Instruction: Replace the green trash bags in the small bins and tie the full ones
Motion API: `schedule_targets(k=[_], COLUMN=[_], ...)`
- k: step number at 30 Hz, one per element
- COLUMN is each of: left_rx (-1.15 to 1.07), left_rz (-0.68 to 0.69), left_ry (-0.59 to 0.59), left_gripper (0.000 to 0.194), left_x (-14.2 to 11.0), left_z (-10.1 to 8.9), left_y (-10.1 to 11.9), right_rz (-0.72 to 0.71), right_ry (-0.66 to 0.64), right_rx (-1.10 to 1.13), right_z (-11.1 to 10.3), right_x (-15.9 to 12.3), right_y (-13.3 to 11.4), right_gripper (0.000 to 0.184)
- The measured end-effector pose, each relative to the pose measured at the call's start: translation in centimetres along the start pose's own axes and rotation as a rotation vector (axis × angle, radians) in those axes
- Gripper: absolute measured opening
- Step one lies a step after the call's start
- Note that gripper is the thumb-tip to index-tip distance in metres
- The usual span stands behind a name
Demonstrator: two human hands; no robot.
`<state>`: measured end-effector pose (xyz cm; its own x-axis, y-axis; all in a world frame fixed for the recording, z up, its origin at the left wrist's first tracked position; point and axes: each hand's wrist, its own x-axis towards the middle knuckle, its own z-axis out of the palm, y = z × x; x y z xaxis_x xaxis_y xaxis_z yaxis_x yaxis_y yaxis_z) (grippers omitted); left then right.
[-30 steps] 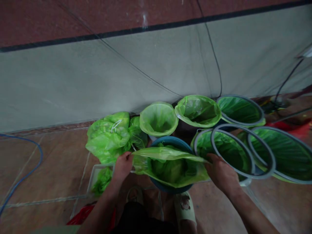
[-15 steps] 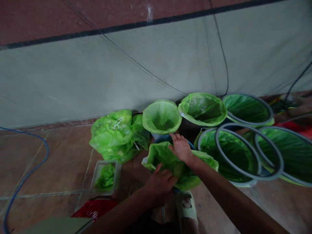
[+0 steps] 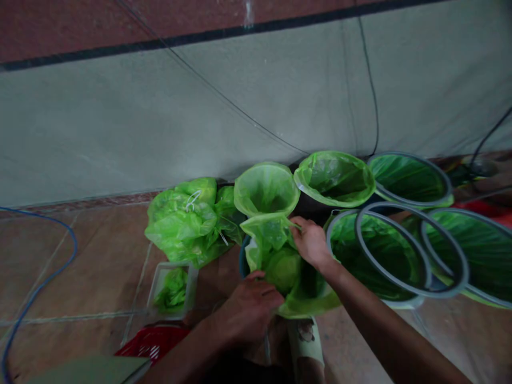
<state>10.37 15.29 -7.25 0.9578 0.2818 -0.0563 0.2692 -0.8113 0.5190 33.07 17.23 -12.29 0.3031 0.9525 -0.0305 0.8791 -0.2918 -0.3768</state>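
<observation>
A green plastic bag (image 3: pixel 280 266) hangs spread inside a blue bin (image 3: pixel 244 257) right in front of my feet, its mouth gaping. With fingers closed, my right hand (image 3: pixel 312 242) pinches the bag's far right edge. My left hand (image 3: pixel 256 304) is curled on the near left edge, its fingers closed on the plastic. Only a strip of the bin's side shows; the bag covers most of it. Just behind stands a bin lined in green (image 3: pixel 266 192), and its rim sits close to the bag's far edge.
More green-lined bins (image 3: pixel 335 178) line the wall, with loose grey rings (image 3: pixel 412 248) on the right ones. Filled green bags (image 3: pixel 182 218) lie left. A white tray (image 3: pixel 154 285) holds crumpled green plastic beside a red object (image 3: pixel 154 341). A blue cable (image 3: pixel 44 288) crosses the floor.
My right hand has gone from lying over the bag to pinching its edge. The bag's far edge has been raised and pulled back, and its opening is wider. My left hand shifted slightly left and down.
</observation>
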Motion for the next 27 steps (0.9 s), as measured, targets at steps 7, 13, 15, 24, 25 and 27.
schedule_targets(k=[7, 13, 15, 24, 25, 27], left_rx=[-0.039, 0.015, 0.025, 0.031, 0.033, 0.031], left_rz=[-0.078, -0.019, -0.031, -0.014, -0.006, 0.03], left_ry=[0.176, 0.344, 0.394, 0.283, 0.275, 0.281], left_gripper=[0.025, 0.03, 0.031, 0.024, 0.024, 0.022], left_x=[-2.4, -2.8, -3.3, -4.8, -5.0, -5.3], left_z=[-3.8, -5.4, -5.6, -3.2, -2.6, -1.6], left_y=[0.8, 0.5, 0.2, 0.1, 0.1, -0.1], right_rz=[0.154, 0.203, 0.194, -0.225, -0.277, -0.293], right_ry=[0.319, 0.352, 0.351, 0.171, -0.029, -0.379], right_rx=[0.396, 0.501, 0.488, 0.325, 0.3, 0.184], right_z=[-3.1, -5.0, -5.5, -7.4, -6.5, -4.0], right_x=[-0.2, -0.6, -1.2, -8.2, -8.7, -9.0], right_y=[0.5, 0.9, 0.7, -4.3, -4.9, -5.9], right_gripper=[0.027, 0.025, 0.025, 0.022, 0.022, 0.026])
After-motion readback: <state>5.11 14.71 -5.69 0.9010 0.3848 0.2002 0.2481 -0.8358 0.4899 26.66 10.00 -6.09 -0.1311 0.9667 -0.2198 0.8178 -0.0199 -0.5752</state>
